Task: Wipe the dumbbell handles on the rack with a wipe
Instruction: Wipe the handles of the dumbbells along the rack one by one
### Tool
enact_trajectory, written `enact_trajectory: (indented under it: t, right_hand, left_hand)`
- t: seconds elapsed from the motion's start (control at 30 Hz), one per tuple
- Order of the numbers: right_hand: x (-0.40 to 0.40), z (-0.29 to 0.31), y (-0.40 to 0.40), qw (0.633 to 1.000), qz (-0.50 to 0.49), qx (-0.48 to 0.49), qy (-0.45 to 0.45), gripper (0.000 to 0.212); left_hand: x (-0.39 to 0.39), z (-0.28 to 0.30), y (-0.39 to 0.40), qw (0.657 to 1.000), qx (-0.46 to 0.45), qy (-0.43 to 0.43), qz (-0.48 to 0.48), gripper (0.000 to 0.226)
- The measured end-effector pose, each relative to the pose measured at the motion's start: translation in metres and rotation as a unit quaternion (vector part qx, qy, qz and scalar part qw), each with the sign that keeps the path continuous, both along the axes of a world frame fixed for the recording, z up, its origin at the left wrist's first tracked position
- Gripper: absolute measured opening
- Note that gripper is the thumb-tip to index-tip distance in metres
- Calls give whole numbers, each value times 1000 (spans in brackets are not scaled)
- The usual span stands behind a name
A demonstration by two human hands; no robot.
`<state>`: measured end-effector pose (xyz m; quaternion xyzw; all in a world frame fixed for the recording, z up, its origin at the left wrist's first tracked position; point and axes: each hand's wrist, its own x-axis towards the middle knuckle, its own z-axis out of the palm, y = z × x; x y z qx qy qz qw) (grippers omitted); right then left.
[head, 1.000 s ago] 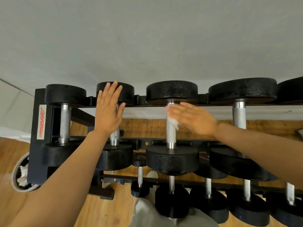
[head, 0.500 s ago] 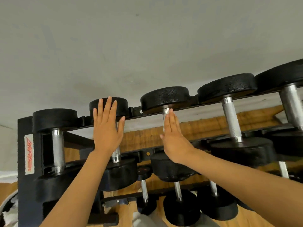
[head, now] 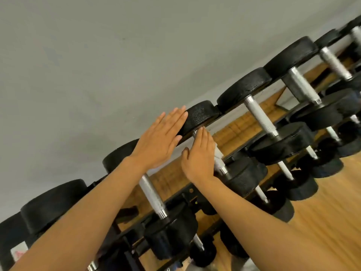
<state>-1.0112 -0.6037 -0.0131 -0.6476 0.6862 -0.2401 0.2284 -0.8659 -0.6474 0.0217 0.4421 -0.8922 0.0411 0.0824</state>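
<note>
The head view is tilted, so the black rack (head: 187,194) runs slantwise from lower left to upper right against a plain grey wall (head: 97,65), with a wooden floor (head: 322,202) below and behind it. A row of black dumbbells sits on the top tier, their knurled silver handles pointing toward the camera, and more dumbbells lie on the lower tier, partly hidden by the upper ones and by both forearms. The right hand (head: 199,157) lies flat, fingers straight and pressed together, over the handle (head: 219,163) of the third dumbbell from the left; a white wipe (head: 218,152) shows at the hand's right edge, pressed between palm and handle. Most of the wipe and the upper part of that handle are covered by the hand, so how the wipe is folded cannot be told. The left hand (head: 162,141) is flat too, fingers straight and close together, its fingertips resting on the black end weight (head: 201,116) of the same dumbbell, while its wrist passes in front of the neighbouring handle (head: 152,194) and hides its top. At the lower left corner a pale label (head: 18,253) on the rack frame is cut off and unreadable. The far right dumbbells are blurred.
</note>
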Motion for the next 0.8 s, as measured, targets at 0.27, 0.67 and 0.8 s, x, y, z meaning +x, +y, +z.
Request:
enact_trajectory:
  t: [0.27,0.67,0.8]
  right_hand:
    - [-2,3,12,997,-77,13,-23,57]
    - [-11,6,19,988,-150,22,-6,75]
    - [-11,1,18,981,-192,-2,-36,55]
  left_hand:
    - [10,3,-34,984,-47,-26,-172,56]
    - [7,4,-30,981,-36,58,-180,50]
    - [8,3,-31,982,-30,68,-176,50]
